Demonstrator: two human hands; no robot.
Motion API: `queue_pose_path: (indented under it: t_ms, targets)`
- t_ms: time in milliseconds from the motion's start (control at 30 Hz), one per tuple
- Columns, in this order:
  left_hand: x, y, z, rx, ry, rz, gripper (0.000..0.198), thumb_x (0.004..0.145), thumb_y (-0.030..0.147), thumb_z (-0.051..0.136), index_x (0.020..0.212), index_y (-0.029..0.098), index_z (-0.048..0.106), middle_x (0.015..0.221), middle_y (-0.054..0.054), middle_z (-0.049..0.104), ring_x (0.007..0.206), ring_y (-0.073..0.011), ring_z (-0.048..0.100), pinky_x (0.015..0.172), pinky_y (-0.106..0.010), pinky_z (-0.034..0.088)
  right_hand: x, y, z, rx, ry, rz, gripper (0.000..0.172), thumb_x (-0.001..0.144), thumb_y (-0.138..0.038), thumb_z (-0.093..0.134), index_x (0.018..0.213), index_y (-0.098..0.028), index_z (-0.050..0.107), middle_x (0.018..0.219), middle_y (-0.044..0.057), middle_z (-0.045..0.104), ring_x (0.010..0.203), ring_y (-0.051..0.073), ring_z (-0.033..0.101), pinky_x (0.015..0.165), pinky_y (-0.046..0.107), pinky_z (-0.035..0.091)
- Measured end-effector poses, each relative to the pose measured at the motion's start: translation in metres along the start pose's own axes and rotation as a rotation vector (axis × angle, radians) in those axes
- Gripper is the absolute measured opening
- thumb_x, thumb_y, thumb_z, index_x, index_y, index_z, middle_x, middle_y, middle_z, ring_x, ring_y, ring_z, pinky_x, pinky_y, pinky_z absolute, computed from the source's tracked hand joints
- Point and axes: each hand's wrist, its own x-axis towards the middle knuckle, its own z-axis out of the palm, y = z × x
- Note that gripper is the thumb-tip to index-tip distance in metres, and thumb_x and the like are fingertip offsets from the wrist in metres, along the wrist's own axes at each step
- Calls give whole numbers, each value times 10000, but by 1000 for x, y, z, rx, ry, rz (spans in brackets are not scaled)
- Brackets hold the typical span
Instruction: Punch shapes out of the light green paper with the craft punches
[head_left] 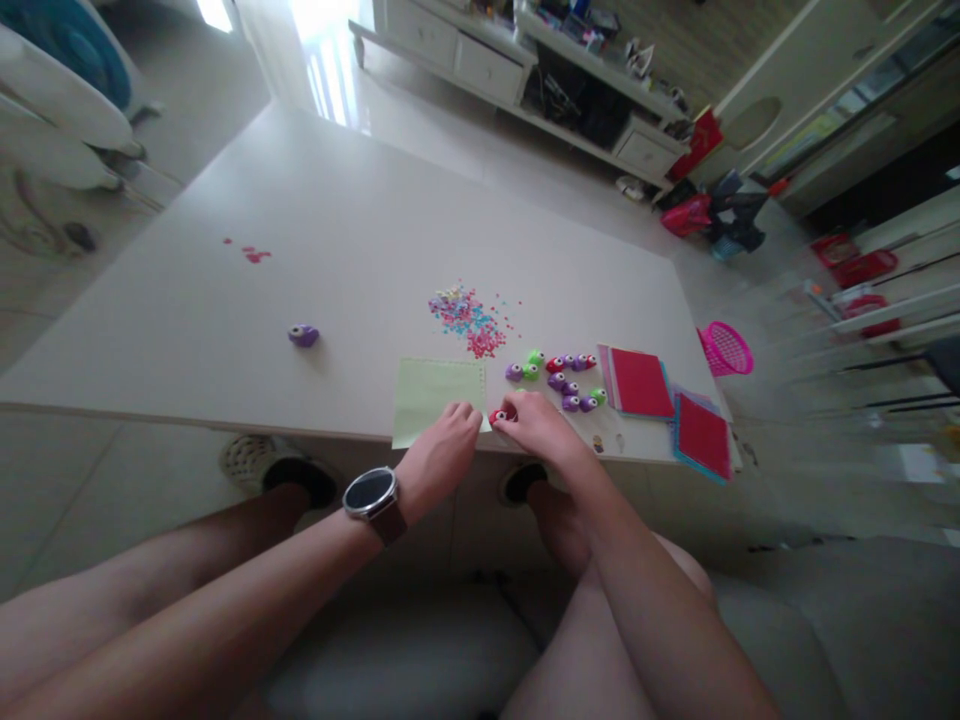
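Observation:
My left hand [442, 450], with a watch on its wrist, pinches the near right corner of a pale green paper sheet [435, 395] lying at the table's front edge. My right hand [534, 425] is closed on a small red craft punch [501, 414] set at that same corner of the sheet. The two hands almost touch. Just beyond them sits a cluster of several small purple, green and red punches [564, 383]. A heap of tiny coloured paper cut-outs [471, 318] lies behind the sheet.
Two stacks of red paper [641, 382] [703, 436] lie at the right of the white table [300, 250]. A lone purple punch [303, 336] sits to the left, red scraps [255, 255] farther back. A pink basket [727, 348] stands on the floor.

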Motion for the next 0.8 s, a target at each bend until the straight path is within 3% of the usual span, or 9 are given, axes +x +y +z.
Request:
queue_pose_path:
  t_ms: [200, 433, 633, 800]
  targets:
    - [0, 0, -1, 33, -37, 28, 208, 987, 17, 516, 973, 137, 685, 1056, -126, 649, 1034, -284, 562, 1002, -426, 484, -1, -4, -6, 11, -31, 18, 151, 972, -251, 724, 854, -157, 715, 882, 84, 752, 832, 197, 666, 713, 305, 390]
    - [0, 0, -3, 29, -42, 39, 203, 987, 24, 527, 940, 147, 681, 1051, -124, 651, 1027, -289, 559, 974, -429, 508, -1, -2, -1, 5, -14, -2, 106, 963, -253, 733, 905, -165, 721, 933, 88, 760, 879, 209, 673, 748, 305, 411]
    - [-1, 1, -6, 13, -65, 27, 162, 1002, 74, 543, 1049, 142, 682, 1121, -139, 666, 1100, -302, 592, 1005, -429, 530, 2, -3, 4, 8, 12, -46, 54, 952, -198, 734, 930, -174, 692, 1003, 84, 754, 965, 221, 673, 812, 299, 429]
    - [-2, -1, -6, -39, 27, -89, 290, 1001, 111, 577, 1283, 153, 626, 1356, -163, 659, 1285, -317, 595, 1073, -467, 530, 4, -4, 4, 52, 33, -80, 41, 966, -182, 738, 954, -157, 708, 1025, 85, 749, 946, 198, 660, 825, 284, 437]
